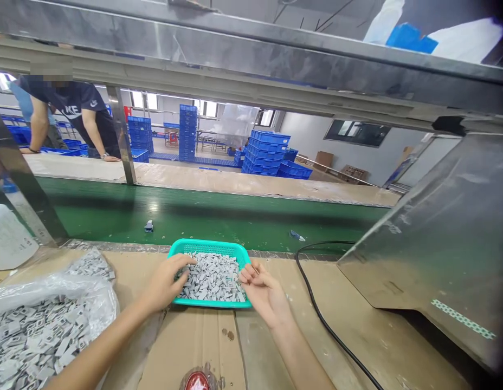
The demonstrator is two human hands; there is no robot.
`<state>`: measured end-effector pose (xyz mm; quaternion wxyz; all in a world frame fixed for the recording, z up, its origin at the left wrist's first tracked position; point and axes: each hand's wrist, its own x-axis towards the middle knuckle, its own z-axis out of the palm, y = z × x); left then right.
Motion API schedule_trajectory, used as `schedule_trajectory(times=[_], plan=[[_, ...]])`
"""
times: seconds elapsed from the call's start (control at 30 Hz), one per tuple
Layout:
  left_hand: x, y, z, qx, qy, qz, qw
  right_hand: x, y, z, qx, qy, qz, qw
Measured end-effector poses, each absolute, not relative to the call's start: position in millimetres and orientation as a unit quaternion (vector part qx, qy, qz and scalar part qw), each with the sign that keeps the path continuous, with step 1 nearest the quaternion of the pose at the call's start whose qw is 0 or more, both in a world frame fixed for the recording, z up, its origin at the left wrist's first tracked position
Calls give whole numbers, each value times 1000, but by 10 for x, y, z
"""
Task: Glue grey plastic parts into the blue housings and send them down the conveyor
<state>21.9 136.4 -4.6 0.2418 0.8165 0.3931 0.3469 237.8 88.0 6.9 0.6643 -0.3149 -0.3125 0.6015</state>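
Observation:
A green plastic basket (pixel 211 304) full of small grey parts (pixel 213 276) stands on the cardboard-covered bench. My left hand (pixel 164 281) reaches over the basket's left side, fingers apart, its fingertips at the grey parts. At the basket's right edge my right hand (pixel 265 290) is turned palm up with its fingers curled; whatever they may hold is too small to make out. To the left lies a clear plastic bag (pixel 109 303) with many more grey parts.
Behind the basket runs a green conveyor (pixel 219 216) with two small items on it. A black cable (pixel 316 309) and a metal housing (pixel 430 244) are at right. A red round object (pixel 197 381) sits in front. Across the conveyor a person (pixel 78 114) leans on the ledge.

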Motion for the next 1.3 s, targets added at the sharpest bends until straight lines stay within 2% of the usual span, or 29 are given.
schedule_trajectory(times=[0.4, 0.7, 1.0, 1.3], plan=[[186, 1388, -81, 833, 407, 316, 202, 2430, 862, 31, -275, -294, 635, 659], [180, 1382, -98, 839, 401, 322, 179, 2443, 847, 14, -357, -414, 550, 631], [184, 1386, -86, 833, 396, 333, 199, 2181, 755, -23, -496, -639, 327, 488], [200, 1391, -93, 824, 394, 347, 212, 2059, 1045, -17, -530, -759, 207, 315]])
